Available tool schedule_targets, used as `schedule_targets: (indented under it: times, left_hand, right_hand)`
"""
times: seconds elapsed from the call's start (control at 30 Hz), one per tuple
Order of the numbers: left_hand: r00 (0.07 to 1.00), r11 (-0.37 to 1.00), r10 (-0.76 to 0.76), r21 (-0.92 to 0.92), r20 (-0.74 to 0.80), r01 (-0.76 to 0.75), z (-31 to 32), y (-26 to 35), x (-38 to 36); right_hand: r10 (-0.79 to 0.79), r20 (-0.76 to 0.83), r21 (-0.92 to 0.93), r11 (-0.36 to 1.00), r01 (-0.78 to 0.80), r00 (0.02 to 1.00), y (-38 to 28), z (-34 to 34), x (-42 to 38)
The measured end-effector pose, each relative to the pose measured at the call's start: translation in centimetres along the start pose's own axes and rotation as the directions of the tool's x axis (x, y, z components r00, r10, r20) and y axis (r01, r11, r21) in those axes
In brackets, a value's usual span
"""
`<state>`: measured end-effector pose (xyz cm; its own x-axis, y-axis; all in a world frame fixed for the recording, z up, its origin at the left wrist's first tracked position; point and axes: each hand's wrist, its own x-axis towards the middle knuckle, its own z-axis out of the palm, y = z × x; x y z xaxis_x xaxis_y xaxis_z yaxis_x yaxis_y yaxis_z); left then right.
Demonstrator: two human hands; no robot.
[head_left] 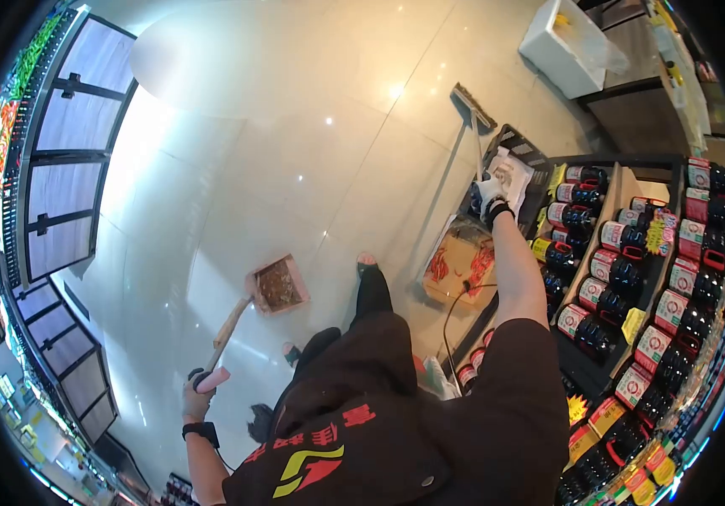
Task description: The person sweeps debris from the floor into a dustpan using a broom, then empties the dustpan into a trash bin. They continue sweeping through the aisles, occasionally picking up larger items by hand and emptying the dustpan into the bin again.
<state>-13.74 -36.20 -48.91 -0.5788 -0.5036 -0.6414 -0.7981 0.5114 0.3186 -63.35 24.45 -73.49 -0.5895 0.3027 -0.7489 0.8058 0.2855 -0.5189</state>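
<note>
My left hand point(197, 395), in a grey glove with a dark band at the wrist, is closed around the upper handle of a long-handled dustpan point(298, 271). The pan is pinkish, with brownish dirt inside, and rests on the floor ahead of my feet. At the right, my gloved right hand point(491, 191) is closed on the pole of a broom point(474, 110), whose head lies on the floor farther off. Beside that hand stands a black plastic crate point(534, 145) with white paper-like material in it. Nearer me sits an open cardboard box point(457, 282) with red items inside.
Shelves of dark bottles point(603, 266) with red and white labels line the right side. A white foam box point(552, 51) stands at the far right. Along the left runs a panelled display counter point(76, 126) with produce on top. Pale glossy tiles point(295, 135) lie between.
</note>
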Motion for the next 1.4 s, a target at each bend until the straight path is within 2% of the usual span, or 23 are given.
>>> schedule_targets:
  times: [0.03, 0.07, 0.13, 0.17, 0.2, 0.23, 0.3, 0.33, 0.37, 0.43, 0.47, 0.53, 0.57, 0.7, 0.73, 0.8, 0.87, 0.9, 0.97, 1.07, 1.17, 1.23, 1.4]
  left_hand:
    - [1.0, 0.999, -0.011, -0.031, 0.005, 0.011, -0.2, 0.6, 0.0]
    - [1.0, 1.0, -0.018, -0.021, 0.015, 0.019, -0.3, 1.1, 0.0]
    - [0.995, 0.993, -0.091, -0.065, 0.042, 0.094, -0.6, 1.9, 0.2]
    - [0.995, 0.994, -0.088, -0.063, 0.046, 0.091, -0.8, 1.8, 0.3]
    - [0.99, 0.988, -0.126, -0.08, 0.061, 0.131, -0.8, 1.6, 0.4]
    - [0.984, 0.981, -0.161, -0.098, 0.076, 0.168, -0.9, 1.5, 0.4]
    - [0.983, 0.983, -0.159, -0.076, 0.088, 0.166, -1.5, 2.7, 0.2]
    - [0.982, 0.984, -0.164, -0.053, 0.093, 0.169, -1.8, 2.8, 0.1]
    - [0.984, 0.986, -0.149, -0.057, 0.094, 0.155, -2.0, 1.9, 0.2]
    - [0.98, 0.993, -0.104, 0.07, 0.17, 0.094, -2.3, -0.6, 0.6]
    - [0.982, 0.995, -0.086, 0.064, 0.168, 0.076, -2.5, -1.3, 0.5]
    - [0.962, 0.928, 0.229, 0.265, 0.15, -0.263, -2.3, -1.5, -0.1]
    - [0.931, 0.893, 0.329, 0.268, 0.161, -0.362, -2.6, -0.4, -0.9]
    - [0.817, 0.805, 0.537, 0.162, 0.209, -0.57, -1.6, -5.8, 0.4]
    - [0.834, 0.837, 0.504, 0.111, 0.224, -0.536, -2.4, -5.3, -0.6]
    - [0.794, 0.792, 0.554, 0.135, 0.25, -0.595, -2.6, -7.0, -0.7]
    - [0.782, 0.787, 0.572, 0.102, 0.249, -0.608, -3.1, -7.9, -1.4]
    - [0.813, 0.836, 0.464, 0.131, 0.352, -0.533, -3.5, -7.8, -1.7]
    - [0.781, 0.792, 0.518, 0.15, 0.349, -0.592, -2.3, -9.1, -0.9]
    - [0.724, 0.735, 0.632, 0.081, 0.278, -0.673, -1.6, -9.6, -0.6]
    - [0.721, 0.748, 0.63, 0.026, 0.288, -0.664, -2.1, -10.0, -0.8]
    - [0.719, 0.739, 0.637, 0.047, 0.279, -0.672, -1.9, -10.5, -0.6]
    - [0.714, 0.745, 0.632, 0.02, 0.302, -0.667, -2.1, -11.4, -2.1]
  right_hand:
    - [0.022, 0.008, -0.006, 1.0, -0.022, 1.0, 2.6, -0.1, 1.3]
    - [-0.097, -0.044, -0.258, 0.963, 0.083, 0.994, 5.2, -0.1, 2.2]
    - [-0.239, -0.171, -0.559, 0.822, 0.106, 0.956, 10.2, 0.4, 1.1]
    - [-0.388, -0.186, -0.538, 0.809, 0.237, 0.903, 13.0, 0.8, -1.4]
    - [-0.182, -0.135, -0.301, 0.944, 0.135, 0.974, 15.2, 1.3, -4.3]
    - [0.032, -0.077, -0.073, 0.997, -0.038, 0.997, 17.4, 1.8, -7.3]
    - [0.068, -0.106, -0.151, 0.985, -0.084, 0.992, 18.5, 2.8, -15.2]
    - [0.138, -0.068, -0.139, 0.979, -0.146, 0.988, 18.7, 3.2, -18.5]
    - [0.206, -0.029, -0.132, 0.969, -0.208, 0.978, 18.8, 3.7, -21.9]
    - [0.242, 0.02, -0.143, 0.961, -0.237, 0.97, 21.9, 5.3, -26.1]
    - [0.277, 0.016, -0.128, 0.953, -0.273, 0.961, 21.9, 6.1, -29.2]
    - [0.292, 0.057, -0.116, 0.952, -0.284, 0.955, 23.6, 7.8, -33.9]
    - [0.281, 0.047, -0.105, 0.956, -0.275, 0.959, 24.4, 8.9, -36.1]
    - [0.19, 0.155, 0.082, 0.975, -0.205, 0.97, 29.8, 15.4, -45.2]
    - [0.15, 0.155, 0.123, 0.978, -0.169, 0.977, 31.2, 17.5, -47.5]
    - [0.105, 0.249, 0.136, 0.98, -0.143, 0.963, 33.9, 21.6, -50.6]
    - [0.128, 0.302, 0.088, 0.983, -0.162, 0.945, 37.0, 25.4, -51.5]
    - [0.159, 0.334, 0.066, 0.979, -0.191, 0.929, 36.3, 26.4, -54.0]
    - [0.195, 0.391, 0.014, 0.976, -0.218, 0.899, 34.0, 27.6, -59.8]
    - [0.232, 0.472, -0.113, 0.973, -0.203, 0.851, 36.5, 30.6, -62.8]
    - [0.257, 0.516, -0.154, 0.966, -0.207, 0.817, 37.9, 30.9, -67.2]
    - [0.203, 0.517, 0.101, 0.95, -0.295, 0.832, 38.4, 29.9, -69.4]
    - [0.116, 0.444, 0.254, 0.935, -0.249, 0.888, 41.1, 25.4, -73.1]
